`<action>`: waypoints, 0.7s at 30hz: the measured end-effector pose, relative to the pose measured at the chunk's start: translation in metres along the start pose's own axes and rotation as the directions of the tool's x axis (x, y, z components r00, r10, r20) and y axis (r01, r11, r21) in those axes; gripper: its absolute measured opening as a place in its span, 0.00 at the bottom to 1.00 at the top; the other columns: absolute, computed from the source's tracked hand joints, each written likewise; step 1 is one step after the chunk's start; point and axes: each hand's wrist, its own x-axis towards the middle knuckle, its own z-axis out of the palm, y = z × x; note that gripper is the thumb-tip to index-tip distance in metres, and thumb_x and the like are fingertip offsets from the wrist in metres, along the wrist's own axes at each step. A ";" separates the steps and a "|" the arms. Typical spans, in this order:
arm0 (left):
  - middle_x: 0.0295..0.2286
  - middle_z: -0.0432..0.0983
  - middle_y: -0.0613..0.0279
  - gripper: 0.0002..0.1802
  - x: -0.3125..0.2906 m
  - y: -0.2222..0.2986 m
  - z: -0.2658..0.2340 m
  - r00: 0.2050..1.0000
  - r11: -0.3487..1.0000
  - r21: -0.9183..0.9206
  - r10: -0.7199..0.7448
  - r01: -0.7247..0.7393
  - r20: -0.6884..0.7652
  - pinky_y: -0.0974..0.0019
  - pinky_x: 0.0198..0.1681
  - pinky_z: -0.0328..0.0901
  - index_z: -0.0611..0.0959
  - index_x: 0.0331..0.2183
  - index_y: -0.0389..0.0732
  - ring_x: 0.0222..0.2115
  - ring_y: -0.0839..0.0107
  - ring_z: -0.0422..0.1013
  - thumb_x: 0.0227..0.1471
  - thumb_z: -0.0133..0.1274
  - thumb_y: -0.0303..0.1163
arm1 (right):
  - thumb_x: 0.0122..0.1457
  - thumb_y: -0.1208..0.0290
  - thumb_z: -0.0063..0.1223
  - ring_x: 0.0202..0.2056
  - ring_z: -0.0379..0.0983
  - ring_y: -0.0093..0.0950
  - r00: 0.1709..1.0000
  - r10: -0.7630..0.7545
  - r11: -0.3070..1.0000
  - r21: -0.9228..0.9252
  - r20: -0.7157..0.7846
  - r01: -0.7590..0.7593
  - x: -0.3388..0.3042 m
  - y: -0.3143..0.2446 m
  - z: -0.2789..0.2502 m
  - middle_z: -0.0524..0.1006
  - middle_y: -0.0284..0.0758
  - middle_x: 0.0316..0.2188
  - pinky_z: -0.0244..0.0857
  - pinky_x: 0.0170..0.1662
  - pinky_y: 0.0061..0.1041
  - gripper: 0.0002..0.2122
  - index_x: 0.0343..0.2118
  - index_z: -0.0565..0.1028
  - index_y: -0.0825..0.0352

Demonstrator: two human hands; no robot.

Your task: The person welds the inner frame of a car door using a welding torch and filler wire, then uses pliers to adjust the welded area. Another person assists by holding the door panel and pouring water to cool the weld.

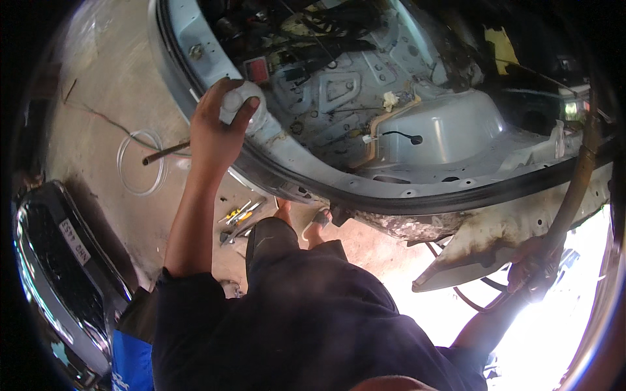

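Observation:
At the near left edge of a stripped pale-blue car body [306,153], my left hand [218,127] is closed around a translucent whitish round plastic container [261,117]. Thumb and fingers press its sides; what is inside cannot be made out. Far to the right, my right hand [531,270] grips a thick, brownish, hose-like length [577,182]. This length curves up past the body's right side. Glare and blur hide some of the right fingers. A black rubber seal [391,205] runs along the near rim of the opening.
Inside the body are a raised rounded hump [447,127], a short black wire [404,135] and a red item [257,69]. A coiled clear tube [122,166], a brown pipe end [151,158] and tools [238,215] appear at left. A black bumper [65,254] stands lower left.

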 end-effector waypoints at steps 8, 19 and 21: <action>0.44 0.82 0.52 0.19 0.035 0.019 0.032 0.970 0.981 -0.058 0.190 -0.184 0.150 0.56 0.51 0.71 0.84 0.43 0.41 0.48 0.50 0.76 0.49 0.70 0.32 | 0.55 0.65 0.70 0.14 0.73 0.27 0.997 0.012 1.000 -0.008 -0.081 -0.013 0.003 0.001 0.016 0.75 0.57 0.34 0.67 0.13 0.17 0.41 0.58 0.52 0.85; 0.51 0.79 0.53 0.22 0.025 -0.043 0.177 0.939 0.978 -0.161 0.175 -0.132 0.295 0.53 0.58 0.69 0.84 0.45 0.44 0.59 0.49 0.69 0.50 0.69 0.40 | 0.55 0.65 0.71 0.13 0.73 0.28 0.988 -0.030 1.000 -0.013 -0.154 0.029 -0.003 0.005 0.019 0.75 0.57 0.31 0.65 0.11 0.18 0.44 0.61 0.49 0.83; 0.52 0.78 0.56 0.22 0.008 -0.050 0.197 0.929 0.984 -0.150 0.145 -0.099 0.339 0.52 0.60 0.68 0.83 0.46 0.45 0.61 0.50 0.68 0.50 0.69 0.40 | 0.55 0.65 0.71 0.13 0.73 0.28 0.986 -0.044 0.999 -0.025 -0.158 0.041 -0.001 0.005 0.021 0.75 0.57 0.31 0.65 0.11 0.18 0.45 0.62 0.49 0.82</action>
